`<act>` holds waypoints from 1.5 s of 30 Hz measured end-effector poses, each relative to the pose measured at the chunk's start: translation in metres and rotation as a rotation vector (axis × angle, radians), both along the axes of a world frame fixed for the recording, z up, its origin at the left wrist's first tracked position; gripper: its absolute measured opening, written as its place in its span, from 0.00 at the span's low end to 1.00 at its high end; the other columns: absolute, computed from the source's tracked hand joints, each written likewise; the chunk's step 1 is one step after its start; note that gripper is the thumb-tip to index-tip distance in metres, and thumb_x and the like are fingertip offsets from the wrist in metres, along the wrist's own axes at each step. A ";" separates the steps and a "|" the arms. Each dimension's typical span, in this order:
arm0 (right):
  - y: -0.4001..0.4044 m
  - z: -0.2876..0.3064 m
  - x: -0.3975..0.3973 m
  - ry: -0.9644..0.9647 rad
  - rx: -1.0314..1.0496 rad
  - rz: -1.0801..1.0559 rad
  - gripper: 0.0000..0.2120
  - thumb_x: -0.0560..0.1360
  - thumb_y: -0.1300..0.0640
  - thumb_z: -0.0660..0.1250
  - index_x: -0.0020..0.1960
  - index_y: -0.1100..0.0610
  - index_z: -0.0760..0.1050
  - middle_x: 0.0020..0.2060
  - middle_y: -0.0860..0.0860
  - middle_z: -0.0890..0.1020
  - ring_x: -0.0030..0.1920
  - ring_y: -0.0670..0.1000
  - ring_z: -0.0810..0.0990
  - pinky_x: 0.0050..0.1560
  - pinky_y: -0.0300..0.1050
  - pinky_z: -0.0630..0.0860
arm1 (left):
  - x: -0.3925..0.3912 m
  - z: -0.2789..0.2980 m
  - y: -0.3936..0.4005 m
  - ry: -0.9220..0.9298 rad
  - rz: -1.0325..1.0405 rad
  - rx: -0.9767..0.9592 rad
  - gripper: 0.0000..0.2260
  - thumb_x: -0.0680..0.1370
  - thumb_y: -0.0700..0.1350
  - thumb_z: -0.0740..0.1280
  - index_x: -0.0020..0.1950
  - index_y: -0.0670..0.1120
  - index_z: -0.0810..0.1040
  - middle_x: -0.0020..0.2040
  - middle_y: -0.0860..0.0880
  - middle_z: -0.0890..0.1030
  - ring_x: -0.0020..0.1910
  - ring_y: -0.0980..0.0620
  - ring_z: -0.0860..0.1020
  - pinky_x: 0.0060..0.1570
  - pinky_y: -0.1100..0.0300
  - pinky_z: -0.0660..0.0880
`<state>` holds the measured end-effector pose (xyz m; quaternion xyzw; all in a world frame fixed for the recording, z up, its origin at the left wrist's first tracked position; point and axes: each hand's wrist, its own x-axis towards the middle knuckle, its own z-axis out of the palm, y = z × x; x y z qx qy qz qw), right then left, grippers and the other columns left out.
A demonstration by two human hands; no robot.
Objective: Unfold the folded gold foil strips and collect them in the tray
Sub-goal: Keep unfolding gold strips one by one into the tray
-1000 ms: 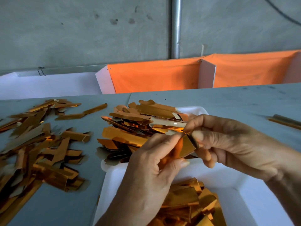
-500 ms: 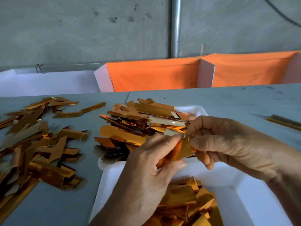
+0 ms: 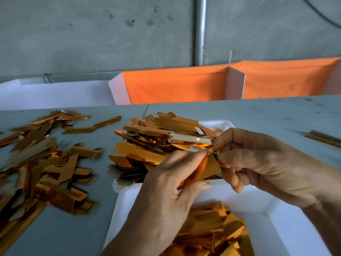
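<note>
Your left hand [image 3: 166,196] and right hand [image 3: 258,163] both pinch one gold strip [image 3: 208,169], spanning between fingertips above the near white tray [image 3: 276,228].

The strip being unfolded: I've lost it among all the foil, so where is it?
In the head view, centre: the strip is pinched between left hand and right hand, above the near white tray.

Above the white tray [image 3: 287,218], the left hand [image 3: 166,196] and right hand [image 3: 267,163] pinched opposite ends of one gold foil strip [image 3: 208,169]. More strips [image 3: 44,163] lay scattered on the desk [image 3: 258,115], with others piled in a second tray [image 3: 217,123].
</note>
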<state>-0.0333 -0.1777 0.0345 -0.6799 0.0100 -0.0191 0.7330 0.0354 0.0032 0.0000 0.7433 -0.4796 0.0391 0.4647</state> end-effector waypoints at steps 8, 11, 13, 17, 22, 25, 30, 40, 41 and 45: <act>0.005 -0.002 0.001 -0.041 -0.310 -0.044 0.03 0.69 0.60 0.69 0.42 0.53 0.77 0.28 0.52 0.79 0.27 0.51 0.79 0.31 0.37 0.75 | 0.000 -0.001 -0.001 -0.117 0.050 0.067 0.23 0.74 0.44 0.70 0.68 0.56 0.73 0.56 0.66 0.72 0.57 0.67 0.71 0.52 0.78 0.65; 0.002 -0.001 -0.001 -0.031 -0.243 0.013 0.02 0.69 0.57 0.69 0.41 0.53 0.78 0.31 0.53 0.80 0.30 0.51 0.80 0.34 0.39 0.77 | -0.001 0.000 -0.002 -0.147 0.060 0.071 0.22 0.74 0.46 0.68 0.68 0.55 0.73 0.55 0.66 0.72 0.56 0.68 0.71 0.52 0.79 0.65; 0.000 -0.002 -0.001 -0.035 -0.232 0.022 0.02 0.69 0.56 0.67 0.41 0.53 0.79 0.31 0.53 0.80 0.31 0.51 0.80 0.34 0.40 0.77 | -0.002 0.000 -0.002 -0.164 0.068 0.076 0.23 0.73 0.47 0.67 0.68 0.55 0.72 0.55 0.65 0.72 0.55 0.68 0.71 0.52 0.79 0.65; -0.002 -0.003 0.001 -0.047 -0.335 0.014 0.01 0.68 0.56 0.68 0.40 0.51 0.78 0.29 0.54 0.80 0.29 0.51 0.79 0.33 0.38 0.75 | -0.003 -0.002 -0.002 -0.220 0.083 0.117 0.24 0.74 0.44 0.70 0.69 0.54 0.71 0.55 0.64 0.71 0.55 0.63 0.72 0.52 0.78 0.65; -0.005 -0.007 0.003 -0.116 -0.447 -0.008 0.05 0.70 0.59 0.68 0.41 0.48 0.77 0.28 0.54 0.80 0.28 0.49 0.79 0.32 0.36 0.74 | -0.006 -0.003 -0.004 -0.247 0.079 0.156 0.24 0.77 0.48 0.65 0.72 0.59 0.65 0.57 0.65 0.67 0.57 0.60 0.69 0.55 0.72 0.67; -0.009 -0.010 0.003 -0.123 -0.318 0.044 0.04 0.69 0.60 0.67 0.42 0.51 0.78 0.29 0.54 0.79 0.28 0.50 0.78 0.32 0.36 0.74 | -0.006 -0.001 -0.003 -0.234 0.066 0.154 0.24 0.77 0.50 0.64 0.72 0.60 0.63 0.56 0.65 0.66 0.56 0.61 0.68 0.51 0.76 0.64; -0.015 -0.013 0.003 -0.128 -0.017 0.185 0.07 0.70 0.56 0.73 0.45 0.57 0.79 0.31 0.51 0.75 0.27 0.49 0.75 0.30 0.37 0.73 | -0.006 0.001 -0.003 -0.092 -0.016 0.082 0.22 0.77 0.49 0.65 0.71 0.56 0.68 0.53 0.64 0.69 0.55 0.63 0.70 0.46 0.77 0.68; -0.012 -0.016 0.008 -0.077 0.186 0.235 0.10 0.66 0.58 0.76 0.45 0.59 0.80 0.27 0.53 0.68 0.21 0.44 0.69 0.25 0.35 0.69 | -0.005 0.000 -0.002 -0.093 -0.057 0.058 0.21 0.77 0.54 0.63 0.70 0.55 0.70 0.53 0.62 0.72 0.54 0.57 0.73 0.49 0.72 0.69; -0.010 -0.017 0.009 -0.073 0.210 0.226 0.10 0.66 0.58 0.75 0.46 0.58 0.79 0.27 0.52 0.70 0.21 0.45 0.70 0.25 0.35 0.69 | -0.004 0.000 -0.002 -0.071 -0.052 0.050 0.21 0.76 0.53 0.63 0.70 0.54 0.71 0.52 0.61 0.72 0.54 0.58 0.73 0.49 0.73 0.69; -0.010 -0.021 0.011 -0.008 0.317 0.232 0.14 0.64 0.58 0.79 0.46 0.57 0.77 0.29 0.51 0.73 0.23 0.45 0.71 0.25 0.36 0.70 | -0.003 0.000 -0.003 0.067 -0.062 0.008 0.22 0.75 0.54 0.63 0.69 0.56 0.70 0.51 0.62 0.73 0.56 0.62 0.72 0.51 0.75 0.67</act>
